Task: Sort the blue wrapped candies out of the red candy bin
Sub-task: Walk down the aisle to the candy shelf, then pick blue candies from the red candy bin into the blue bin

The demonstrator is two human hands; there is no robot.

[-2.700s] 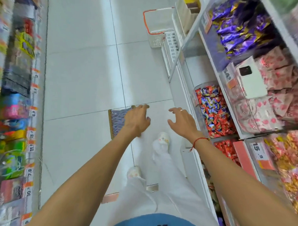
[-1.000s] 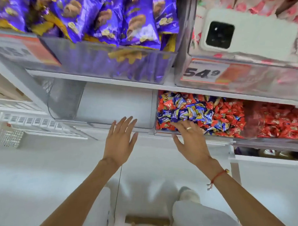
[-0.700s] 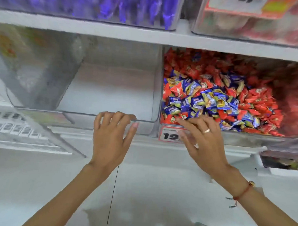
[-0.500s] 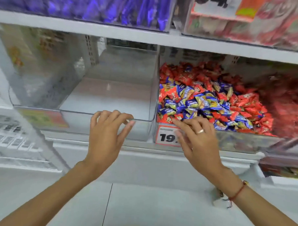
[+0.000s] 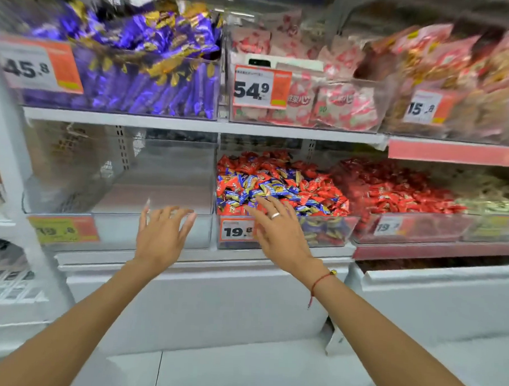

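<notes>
**Both hands spread at the candy bin**

I see my right hand point(image 5: 278, 231) with fingers wide and straight, holding nothing, its tips at the front lip of the clear red candy bin point(image 5: 327, 228). The blue wrapped candies point(image 5: 274, 189) lie heaped at 12 o'clock from that hand, among red ones. My left hand point(image 5: 161, 235), at its 9 o'clock, is splayed before an empty clear bin point(image 5: 123, 228).

The candy bin point(image 5: 330, 225) is clear, shiny plastic. The blue candies point(image 5: 272, 189) and red candies point(image 5: 320, 187) have shiny, crinkly wrappers. The price tag point(image 5: 236, 230) looks like paper. The shelf point(image 5: 192, 122) looks smooth and white. The floor point(image 5: 239, 373) is smooth, shiny tile.
</notes>
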